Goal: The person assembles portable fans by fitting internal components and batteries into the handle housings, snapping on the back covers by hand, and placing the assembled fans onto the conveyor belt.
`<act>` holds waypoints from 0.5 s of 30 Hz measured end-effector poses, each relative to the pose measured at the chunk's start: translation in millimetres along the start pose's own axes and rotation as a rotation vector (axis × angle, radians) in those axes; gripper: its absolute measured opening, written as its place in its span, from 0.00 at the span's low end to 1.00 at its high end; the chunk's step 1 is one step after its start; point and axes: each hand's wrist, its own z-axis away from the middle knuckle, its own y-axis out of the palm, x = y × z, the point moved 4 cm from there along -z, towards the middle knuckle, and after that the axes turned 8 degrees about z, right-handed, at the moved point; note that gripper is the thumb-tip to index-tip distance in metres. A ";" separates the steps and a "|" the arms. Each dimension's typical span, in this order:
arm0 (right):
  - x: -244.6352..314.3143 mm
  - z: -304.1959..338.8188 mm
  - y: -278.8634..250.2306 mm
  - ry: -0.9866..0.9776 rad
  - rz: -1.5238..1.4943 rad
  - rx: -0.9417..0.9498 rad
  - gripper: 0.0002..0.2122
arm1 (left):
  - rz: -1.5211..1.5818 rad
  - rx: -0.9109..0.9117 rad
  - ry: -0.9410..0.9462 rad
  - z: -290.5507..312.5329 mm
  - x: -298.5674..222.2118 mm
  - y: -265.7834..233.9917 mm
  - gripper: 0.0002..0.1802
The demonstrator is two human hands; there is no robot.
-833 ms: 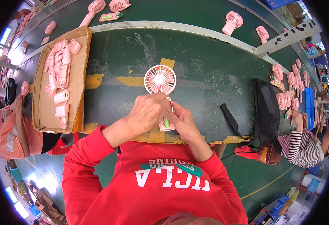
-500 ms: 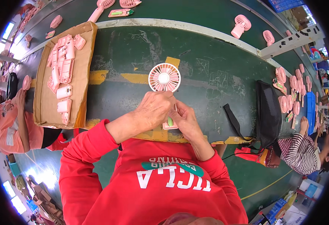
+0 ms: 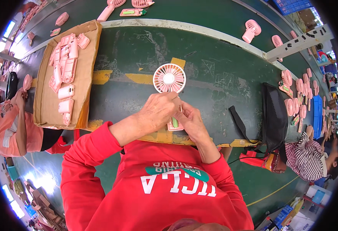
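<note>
A pink handheld fan point(image 3: 169, 78) with a white-rimmed round head lies on the green workbench in front of me, its handle toward my body. My left hand point(image 3: 158, 111) is closed with fingertips pinched at the fan's neck, just below the head. Against the right side of the handle, my right hand point(image 3: 191, 122) is closed, thumb and fingers meeting the left hand's fingertips. Below them the handle is open, and a green cylindrical battery point(image 3: 175, 122) shows inside its pink shell. My fingers hide the upper handle and any small part between them.
To the left stands a cardboard tray point(image 3: 85, 77) of pink casing pieces point(image 3: 68, 69). A black bag point(image 3: 273, 115) with a strap sits at the right bench edge. Beyond a pale rail point(image 3: 184, 27), more pink fans point(image 3: 252, 29) lie on a green belt. People sit on both sides.
The fans on the far belt have shifted to the right. My hands stay at the fan with only slight finger movement, and a little more of the battery shows.
</note>
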 end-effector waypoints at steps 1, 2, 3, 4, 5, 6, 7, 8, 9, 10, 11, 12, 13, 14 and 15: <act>-0.4 0.5 -0.4 0.028 -0.015 0.025 0.14 | 0.001 -0.001 0.004 1.9 -0.2 0.4 0.06; -0.5 0.0 -1.8 0.023 -0.012 0.021 0.14 | 0.037 -0.013 -0.010 3.0 -0.5 0.1 0.06; -2.0 -0.2 -1.8 0.004 -0.005 0.055 0.15 | 0.074 -0.024 -0.024 3.9 -0.1 -0.1 0.06; -1.6 -0.6 -1.8 -0.015 0.002 0.090 0.16 | 0.074 -0.026 -0.017 5.2 1.6 0.0 0.06; -0.6 -0.7 -4.2 -0.017 0.003 0.086 0.16 | 0.095 -0.018 -0.010 8.2 3.9 1.0 0.08; -2.2 -1.1 -6.9 0.063 -0.073 0.107 0.15 | 0.116 -0.011 -0.003 9.6 4.3 1.7 0.10; -4.0 -1.9 -8.0 0.144 -0.148 0.128 0.15 | 0.117 -0.011 0.000 9.7 2.7 1.8 0.10; -1.7 -3.5 -7.9 0.145 -0.147 0.126 0.15 | 0.159 -0.039 -0.079 8.7 2.5 -1.2 0.12; 0.6 -5.0 -8.5 0.169 -0.149 0.084 0.14 | 0.200 -0.067 -0.159 8.8 4.0 -2.9 0.15; 1.3 -6.1 -9.3 0.193 -0.150 0.042 0.14 | 0.202 -0.067 -0.159 9.6 4.7 -2.3 0.15; -1.1 -6.9 -9.5 0.193 -0.149 0.041 0.14 | 0.189 -0.071 -0.164 10.2 5.6 -2.5 0.16; -4.5 -8.2 -10.7 0.143 -0.112 0.035 0.14 | 0.175 -0.075 -0.170 10.5 6.1 -2.6 0.17; -6.2 -9.1 -11.5 0.093 -0.075 0.030 0.14 | 0.177 -0.075 -0.168 10.9 5.3 -2.7 0.17; -8.5 -9.1 -11.3 0.095 -0.074 0.029 0.14 | 0.170 -0.094 -0.162 12.5 3.8 -2.8 0.16; -8.9 -9.1 -11.6 0.061 0.023 0.019 0.14 | 0.164 -0.113 -0.155 13.1 3.0 -3.2 0.17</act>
